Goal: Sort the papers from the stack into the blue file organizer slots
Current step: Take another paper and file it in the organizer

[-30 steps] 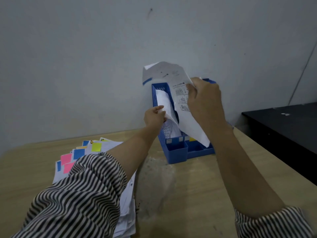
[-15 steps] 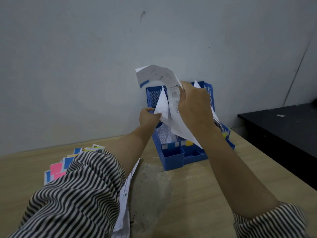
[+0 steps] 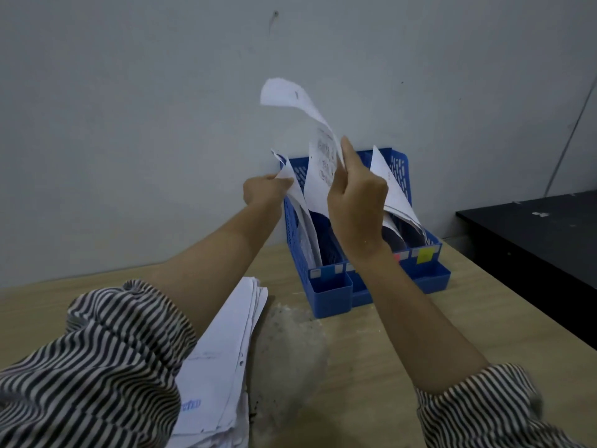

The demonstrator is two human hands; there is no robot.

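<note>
Right hand [image 3: 357, 202] pinching a curling printed sheet [image 3: 318, 156] above the blue file organizer [image 3: 332, 286] at the far wall, left hand [image 3: 263, 189] gripping filed papers [image 3: 295, 192] aside, probably to open the left slot, paper stack [image 3: 226, 350] lying near left.

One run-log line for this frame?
right hand: holds sheet above organizer | left hand: pinches filed papers | stack: remains
</note>
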